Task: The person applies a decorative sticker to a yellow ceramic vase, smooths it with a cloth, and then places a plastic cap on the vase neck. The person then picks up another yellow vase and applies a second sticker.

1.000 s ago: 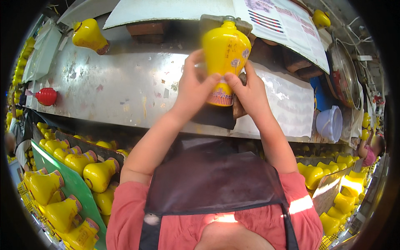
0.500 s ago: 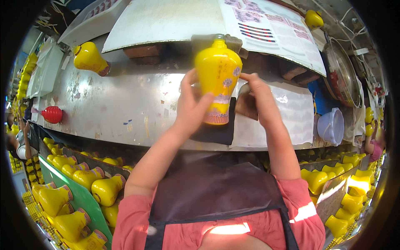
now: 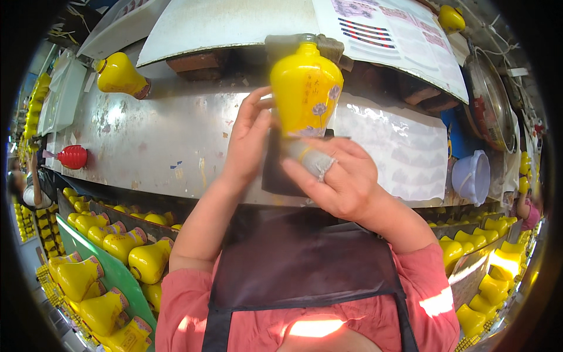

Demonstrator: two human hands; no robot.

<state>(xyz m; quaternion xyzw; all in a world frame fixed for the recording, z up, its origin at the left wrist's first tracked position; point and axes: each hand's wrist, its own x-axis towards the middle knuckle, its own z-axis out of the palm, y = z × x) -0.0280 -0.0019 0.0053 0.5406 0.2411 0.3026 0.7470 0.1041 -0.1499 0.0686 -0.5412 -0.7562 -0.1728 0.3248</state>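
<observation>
A yellow bottle (image 3: 308,88) with purple flower decals leans at the middle of the metal bench, its neck on a rolled dark cloth (image 3: 331,48). My left hand (image 3: 246,138) is beside its left flank, thumb and fingers apart, fingertips at or very near the glass. My right hand (image 3: 349,176) grips a scraper-like tool (image 3: 316,161) with a grey wrapped handle and a yellow band. Its thin dark edge lies across the lower bottle, touching or just in front of it. Tool and hand hide the bottle's base. Under them lies a black pad (image 3: 281,170).
A decal sheet (image 3: 404,41) lies on a raised white board (image 3: 234,23). Wet-looking translucent paper (image 3: 399,152) covers the bench's right. Around stand another yellow bottle (image 3: 122,76), a red squeeze bottle (image 3: 73,157) and a lilac bucket (image 3: 471,178). Racked yellow bottles (image 3: 149,261) flank me.
My right hand has moved from the bottle's right side to its lower front, turning the tool across it. My left hand has drawn back left from its grip on the bottle.
</observation>
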